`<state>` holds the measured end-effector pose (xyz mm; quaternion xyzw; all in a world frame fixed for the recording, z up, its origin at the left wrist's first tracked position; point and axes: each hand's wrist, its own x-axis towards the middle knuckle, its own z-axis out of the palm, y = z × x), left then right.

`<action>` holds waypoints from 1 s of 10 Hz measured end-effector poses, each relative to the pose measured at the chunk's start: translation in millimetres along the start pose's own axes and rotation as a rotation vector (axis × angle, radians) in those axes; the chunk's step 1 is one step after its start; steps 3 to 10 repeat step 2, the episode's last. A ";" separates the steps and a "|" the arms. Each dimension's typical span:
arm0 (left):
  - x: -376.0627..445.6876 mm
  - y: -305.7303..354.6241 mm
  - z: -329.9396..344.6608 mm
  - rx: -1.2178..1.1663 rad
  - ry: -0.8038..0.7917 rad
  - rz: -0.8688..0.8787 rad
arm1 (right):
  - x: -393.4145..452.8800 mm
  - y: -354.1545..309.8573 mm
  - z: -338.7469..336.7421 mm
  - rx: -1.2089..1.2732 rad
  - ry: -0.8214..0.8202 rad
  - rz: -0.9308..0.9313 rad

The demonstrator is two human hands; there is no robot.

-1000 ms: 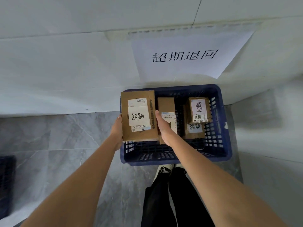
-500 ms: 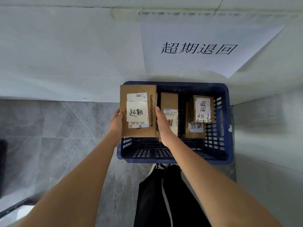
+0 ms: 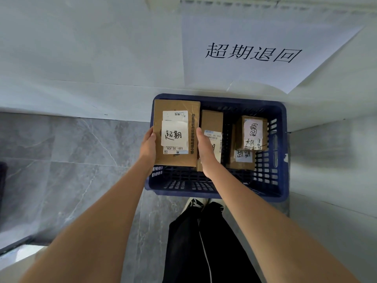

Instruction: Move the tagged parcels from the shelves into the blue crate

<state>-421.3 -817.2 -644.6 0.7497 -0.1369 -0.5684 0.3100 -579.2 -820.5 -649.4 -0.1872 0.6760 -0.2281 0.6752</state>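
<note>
While both arms reach forward in the head view, a flat parcel [image 3: 176,135] is held level between the 2 hands over the left part of the crate [image 3: 216,193]. The left hand [image 3: 148,148] presses its left edge with fingers close together and partly curled, thumb on top; the right hand [image 3: 205,149] presses the right edge the same way, narrow and clamped against the cardboard. A white tag [image 3: 174,134] with handwritten characters lies on top of the parcel, over a printed label.

Inside the crate, a narrow box [image 3: 212,122] lies just beside the right hand, partly hidden by it. At the right, a small box [image 3: 252,132] with its own tag sits on another box [image 3: 241,160].

The crate stands on the grey floor [image 3: 61,160] against a white wall, under a paper sign [image 3: 253,53] with 4 characters. Dark trousers [image 3: 195,242] and a shoe show below the crate.
</note>
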 end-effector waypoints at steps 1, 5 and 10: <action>-0.6 -1.7 -3.6 -0.007 0.027 0.005 | -2.8 -3.0 -3.6 0.015 -0.012 -0.002; -2.0 1.3 -9.3 0.052 0.026 0.004 | -15.5 -9.5 -12.4 -0.009 0.010 -0.003; -2.0 1.3 -9.3 0.052 0.026 0.004 | -15.5 -9.5 -12.4 -0.009 0.010 -0.003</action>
